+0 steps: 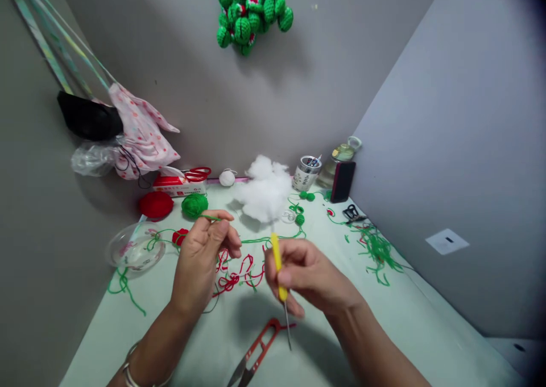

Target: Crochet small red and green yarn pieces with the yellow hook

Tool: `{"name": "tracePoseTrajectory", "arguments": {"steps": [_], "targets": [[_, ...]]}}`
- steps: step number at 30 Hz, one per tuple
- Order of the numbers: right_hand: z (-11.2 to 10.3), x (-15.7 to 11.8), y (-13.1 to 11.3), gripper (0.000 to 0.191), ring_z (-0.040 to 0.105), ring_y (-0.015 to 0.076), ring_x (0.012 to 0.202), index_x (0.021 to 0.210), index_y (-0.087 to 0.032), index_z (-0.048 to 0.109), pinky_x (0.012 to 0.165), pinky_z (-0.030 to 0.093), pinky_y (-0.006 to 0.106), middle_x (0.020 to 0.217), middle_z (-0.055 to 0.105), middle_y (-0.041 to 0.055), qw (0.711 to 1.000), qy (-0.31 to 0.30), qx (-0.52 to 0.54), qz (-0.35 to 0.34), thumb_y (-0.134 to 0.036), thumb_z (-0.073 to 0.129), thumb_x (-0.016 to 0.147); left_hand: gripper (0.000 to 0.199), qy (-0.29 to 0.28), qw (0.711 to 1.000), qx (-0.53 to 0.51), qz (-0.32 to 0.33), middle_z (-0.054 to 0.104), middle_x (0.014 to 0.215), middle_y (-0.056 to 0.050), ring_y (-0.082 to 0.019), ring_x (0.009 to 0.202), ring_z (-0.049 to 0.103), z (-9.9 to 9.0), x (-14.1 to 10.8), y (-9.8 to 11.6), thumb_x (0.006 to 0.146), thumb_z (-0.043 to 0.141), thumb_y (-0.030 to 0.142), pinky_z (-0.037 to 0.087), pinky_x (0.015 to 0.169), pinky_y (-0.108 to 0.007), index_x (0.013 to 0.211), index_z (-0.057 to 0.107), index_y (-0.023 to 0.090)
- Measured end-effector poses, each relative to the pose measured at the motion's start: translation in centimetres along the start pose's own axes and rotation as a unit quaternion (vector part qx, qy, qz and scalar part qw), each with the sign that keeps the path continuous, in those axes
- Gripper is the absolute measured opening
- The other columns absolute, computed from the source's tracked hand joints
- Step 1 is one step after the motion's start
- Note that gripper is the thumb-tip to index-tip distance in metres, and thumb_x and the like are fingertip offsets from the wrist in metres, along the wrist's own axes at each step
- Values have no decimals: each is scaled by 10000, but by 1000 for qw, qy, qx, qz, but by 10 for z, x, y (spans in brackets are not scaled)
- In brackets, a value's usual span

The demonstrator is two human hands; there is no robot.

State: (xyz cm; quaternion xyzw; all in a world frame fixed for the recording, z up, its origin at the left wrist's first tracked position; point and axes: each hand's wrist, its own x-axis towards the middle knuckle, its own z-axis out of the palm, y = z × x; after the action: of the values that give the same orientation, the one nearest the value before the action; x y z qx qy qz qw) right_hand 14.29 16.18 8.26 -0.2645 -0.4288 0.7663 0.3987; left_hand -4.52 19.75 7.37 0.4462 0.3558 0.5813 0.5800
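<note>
Green yarn (212, 217) runs over the fingers of my left hand (208, 245), pinched near the thumb. My right hand (305, 276) grips a crochet hook (277, 256) by its yellow handle, its thin metal shaft pointing down toward the table. Under that hand lies a pair of red thread snips (260, 350), blades toward me. Loose red yarn (232, 280) is tangled on the cloth between my hands. Behind the left hand sits a green yarn ball (194, 205). A small red crocheted piece (180, 237) shows beside my left wrist, partly hidden.
White stuffing (267, 191) is heaped at the back, near a pen tin (306, 174) and a phone (343, 182). A clear bowl (143, 249) and a red yarn ball (156, 205) stand left. Green yarn scraps (379, 250) lie right. Crocheted green pieces (251, 15) hang above.
</note>
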Motion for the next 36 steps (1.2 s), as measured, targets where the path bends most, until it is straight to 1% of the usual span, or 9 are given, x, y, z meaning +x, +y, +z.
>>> {"name": "tracePoseTrajectory", "arguments": {"steps": [5,8,13,21,25,28,31,34,36], "targets": [[7,7,-15,237,684,114,570,838,-206,747,536,558,218,742,746,1,946,218,-59,-234,-375,907,791,269,-128,989,9,-80,691,595,32,-133,543,615,0,-4,2,955,736,454,490,570,-243,920,653,201],[7,5,-8,168,704,131,632,865,-222,770,590,591,247,792,762,12,919,268,-95,-274,-350,875,838,290,-187,977,13,-101,715,623,16,-145,559,640,3,-9,3,972,704,481,503,584,-260,996,691,192],[6,-4,7,112,688,146,670,888,-239,771,650,606,299,856,756,16,888,314,-129,-310,-324,843,877,248,-212,971,37,-107,734,672,-1,-155,604,657,4,-12,2,971,704,440,513,627,-279,942,678,195],[0,-10,14,104,703,210,881,888,-238,746,812,598,361,908,745,53,883,324,-108,-322,-310,700,948,234,-221,964,140,-49,773,770,-32,-195,772,705,-1,-5,-4,1027,596,372,527,793,-327,929,724,203],[-7,-12,18,98,571,157,673,917,-229,747,653,490,285,708,644,2,872,378,-116,-290,-273,660,909,274,-241,945,219,-44,784,804,-30,-209,814,708,1,-4,-11,1037,563,367,508,782,-327,1155,760,217],[-6,-11,23,142,457,139,600,903,-213,755,563,382,271,629,531,-36,886,363,-221,-184,-352,741,876,409,-288,922,253,-50,772,792,-4,-201,769,691,4,-6,-18,1035,546,357,509,791,-327,1408,673,247],[-2,-6,25,230,502,148,632,773,-205,727,609,419,289,646,564,-23,907,292,-274,-131,-408,802,847,445,-307,909,277,-47,773,824,-10,-214,782,702,6,-6,-23,1006,555,305,511,812,-338,1435,667,266],[-5,-4,26,301,561,155,631,731,-198,706,635,460,300,655,628,-3,937,254,-211,-116,-458,809,844,385,-312,910,268,-53,762,784,-8,-222,772,697,6,-3,-24,977,612,291,507,829,-347,1342,727,254],[-12,-4,27,310,472,113,535,785,-195,723,541,388,261,594,587,-36,947,268,-147,-97,-476,852,789,289,-294,924,235,-59,780,850,-23,-222,827,704,4,0,-23,961,670,319,509,875,-350,1219,783,254]]}}
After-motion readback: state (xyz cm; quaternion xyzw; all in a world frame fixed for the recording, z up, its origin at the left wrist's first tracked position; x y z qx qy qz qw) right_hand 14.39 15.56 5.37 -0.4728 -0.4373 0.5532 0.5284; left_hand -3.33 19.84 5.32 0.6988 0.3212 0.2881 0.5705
